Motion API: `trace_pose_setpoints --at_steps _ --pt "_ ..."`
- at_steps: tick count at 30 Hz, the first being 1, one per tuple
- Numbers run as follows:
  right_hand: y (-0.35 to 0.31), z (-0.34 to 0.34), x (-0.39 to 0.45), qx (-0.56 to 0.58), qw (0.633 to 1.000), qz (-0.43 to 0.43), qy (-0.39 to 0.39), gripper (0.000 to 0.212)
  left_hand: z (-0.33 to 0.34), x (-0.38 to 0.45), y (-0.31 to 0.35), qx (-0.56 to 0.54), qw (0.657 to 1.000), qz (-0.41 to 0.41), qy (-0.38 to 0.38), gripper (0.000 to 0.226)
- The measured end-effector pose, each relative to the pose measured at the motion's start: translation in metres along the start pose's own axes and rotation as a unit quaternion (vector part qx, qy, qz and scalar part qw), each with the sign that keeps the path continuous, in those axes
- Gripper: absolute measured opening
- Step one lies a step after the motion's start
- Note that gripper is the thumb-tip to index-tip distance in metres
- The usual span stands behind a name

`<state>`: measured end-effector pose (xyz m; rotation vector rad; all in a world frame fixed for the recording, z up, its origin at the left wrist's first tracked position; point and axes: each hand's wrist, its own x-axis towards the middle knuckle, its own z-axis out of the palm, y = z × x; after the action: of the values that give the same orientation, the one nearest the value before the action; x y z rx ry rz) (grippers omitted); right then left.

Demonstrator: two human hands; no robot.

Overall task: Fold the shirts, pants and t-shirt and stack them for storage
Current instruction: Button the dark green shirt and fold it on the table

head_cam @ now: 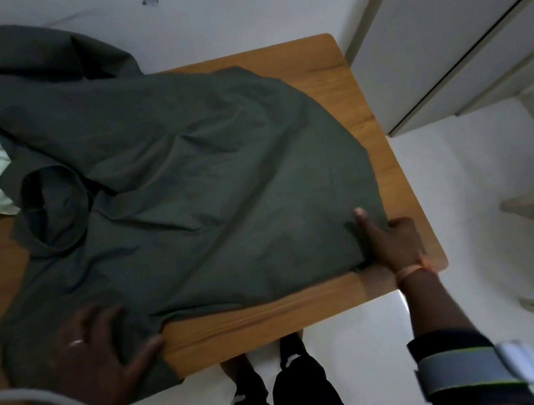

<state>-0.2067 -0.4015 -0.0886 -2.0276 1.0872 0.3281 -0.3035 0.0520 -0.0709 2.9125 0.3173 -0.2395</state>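
head view had the dark green shirt (186, 179) spread across the wooden table (388, 163), collar left, hem right, the right hand (393, 242) pinching the near hem corner while the left hand (103, 348) pressed flat, fingers spread, on the shoulder.

A single head view looks steeply down from above the table's (391, 163) near edge, facing forward across it. It sits close: the near edge and right corners fill the middle, the left side runs out of frame. The person's legs (288, 400) show straight below; floor (464, 190) and a cabinet (443, 47) lie to the right.
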Motion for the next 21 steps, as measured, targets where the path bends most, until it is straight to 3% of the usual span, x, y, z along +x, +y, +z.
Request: trace_pose_setpoints --at_steps 2,6,9,12,16,21 --pt "0.015 0.010 -0.020 0.061 0.998 -0.004 0.001 0.096 0.013 -0.017 0.001 0.033 0.995 0.028 -0.091 0.088" --pt "0.042 0.021 -0.037 0.124 0.988 -0.076 -0.057 0.070 0.027 -0.009 -0.002 0.042 0.988 0.022 -0.144 0.080" --pt "0.048 0.017 -0.040 0.180 0.962 -0.093 -0.182 0.061 0.032 -0.006 -0.009 0.035 0.996 0.057 -0.060 0.061" --pt "0.049 0.014 -0.039 0.125 0.946 -0.120 -0.275 0.065 0.034 -0.001 -0.013 0.007 0.997 0.064 -0.035 0.057" --pt "0.039 -0.006 -0.028 0.039 0.949 -0.223 -0.219 0.033 0.032 0.005 -0.016 -0.044 0.998 0.046 -0.022 0.060" --pt "0.017 -0.064 -0.001 -0.091 0.918 -0.325 -0.211 0.044 0.026 0.007 -0.023 -0.026 0.996 0.065 -0.054 0.068"
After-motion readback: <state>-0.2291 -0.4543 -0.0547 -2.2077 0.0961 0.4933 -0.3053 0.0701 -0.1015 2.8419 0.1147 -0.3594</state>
